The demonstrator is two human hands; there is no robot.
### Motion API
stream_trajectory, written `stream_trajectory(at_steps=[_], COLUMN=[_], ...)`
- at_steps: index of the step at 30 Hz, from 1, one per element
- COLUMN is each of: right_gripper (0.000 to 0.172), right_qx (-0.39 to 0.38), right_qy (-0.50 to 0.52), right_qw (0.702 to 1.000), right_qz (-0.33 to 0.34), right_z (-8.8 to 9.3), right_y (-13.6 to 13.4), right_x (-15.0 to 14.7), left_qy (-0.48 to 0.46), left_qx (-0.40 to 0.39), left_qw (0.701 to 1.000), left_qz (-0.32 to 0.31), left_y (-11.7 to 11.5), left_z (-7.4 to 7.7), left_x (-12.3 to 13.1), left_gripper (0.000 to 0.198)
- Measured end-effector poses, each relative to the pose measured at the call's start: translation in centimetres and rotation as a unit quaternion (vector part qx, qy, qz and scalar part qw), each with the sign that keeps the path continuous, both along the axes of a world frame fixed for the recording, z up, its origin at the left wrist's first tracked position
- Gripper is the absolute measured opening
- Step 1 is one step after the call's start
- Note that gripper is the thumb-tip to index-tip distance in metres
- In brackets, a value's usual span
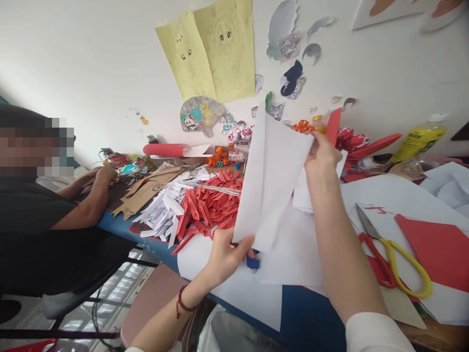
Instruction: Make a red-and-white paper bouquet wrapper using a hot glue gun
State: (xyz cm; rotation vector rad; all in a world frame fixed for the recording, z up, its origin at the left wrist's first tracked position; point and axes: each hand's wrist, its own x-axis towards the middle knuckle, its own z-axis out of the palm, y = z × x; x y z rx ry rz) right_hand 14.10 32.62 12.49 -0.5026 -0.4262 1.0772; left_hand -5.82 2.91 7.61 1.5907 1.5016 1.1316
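A white wall (pixel 110 58) is rising behind a blue-covered worktop (pixel 309 315), which is carrying paper along much of its length. At the left, a person in a dark top (pixel 29 230) is bending both forearms over the worktop, busying their own hands (pixel 106 175) with something too small to make out. Loose white sheets (pixel 227 281) are covering the near part of the worktop. Yellow paper bearing drawings (pixel 234 54) is hanging on the wall.

A heap of folded red strips (pixel 207 208) is lying left of centre, white strips (pixel 164 210) are lying against its left side, and brown cardboard (pixel 146 188) is lying beyond those. A folded white paper (pixel 274 176) is slanting in the air above the loose sheets, between two hands: the right hand (pixel 324 151) is grasping its upper right corner, while the left hand (pixel 229 252) is pinching its lower left edge.

To the right, scissors (pixel 386 249) with red and yellow handles are lying near a red sheet (pixel 432 244). A dark red bracelet (pixel 182 298) is circling the left wrist. A small blue object (pixel 252 261) is showing just below the left thumb; whether that hand is also holding it, I cannot tell.
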Motion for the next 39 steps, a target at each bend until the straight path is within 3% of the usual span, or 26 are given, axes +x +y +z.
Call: stream_trajectory(at_steps=[4,7,9,12,15,17,19,25,28,30,32,35,39], right_gripper=[0.015,0.013,0.015,0.046,0.066,0.067,0.061,0.050,0.050,0.049,0.047,0.043,0.043], right_qx=[-0.044,0.028,0.128,0.202,0.191,0.172,0.137,0.005,-0.043,-0.072,-0.090,-0.114,-0.149], right_qy=[-0.038,-0.107,-0.184,-0.273,-0.353,-0.408,-0.443,-0.439,-0.416,-0.426,-0.443,-0.460,-0.473], right_qw=[0.998,0.993,0.971,0.933,0.895,0.855,0.835,0.872,0.884,0.876,0.862,0.849,0.840], right_qz=[-0.018,0.049,0.086,0.124,0.197,0.271,0.297,0.216,0.210,0.216,0.231,0.234,0.221], right_z=[1.0,3.1,5.1,7.5,7.9,6.9,5.2,-0.1,-2.6,-4.3,-6.0,-8.2,-10.1], right_y=[-1.0,-4.0,-6.9,-11.2,-14.2,-15.2,-15.7,-17.0,-18.3,-19.3,-20.4,-21.7,-23.0], right_x=[3.6,3.4,1.9,-0.8,-2.6,-3.2,-3.6,-1.7,0.8,2.7,4.2,5.5,5.4], left_qy=[-0.021,-0.114,-0.166,-0.208,-0.220,-0.218,-0.210,-0.150,-0.019,0.169,0.310,0.397,0.489], left_qx=[0.029,0.066,0.109,0.167,0.183,0.180,0.172,0.113,0.135,0.164,0.171,0.167,0.194], left_qw=[0.999,0.991,0.980,0.964,0.958,0.959,0.962,0.980,0.990,0.972,0.935,0.902,0.850], left_qz=[0.031,0.029,0.016,0.016,0.015,0.011,-0.001,-0.067,-0.033,0.022,0.030,-0.021,-0.037], left_y=[1.3,4.0,6.0,8.5,9.7,10.0,10.1,9.1,6.7,4.3,1.8,-1.0,-2.2], left_z=[0.3,1.4,2.6,4.3,5.1,5.1,4.7,3.2,2.4,1.5,0.2,-2.2,-5.1], left_x=[-0.3,-0.5,-0.6,-0.7,-0.9,-0.9,-0.7,-0.1,-0.5,-1.4,-2.5,-4.1,-4.6], left_gripper=[0.041,0.039,0.039,0.039,0.040,0.041,0.042,0.041,0.026,0.017,0.015,0.020,0.039])
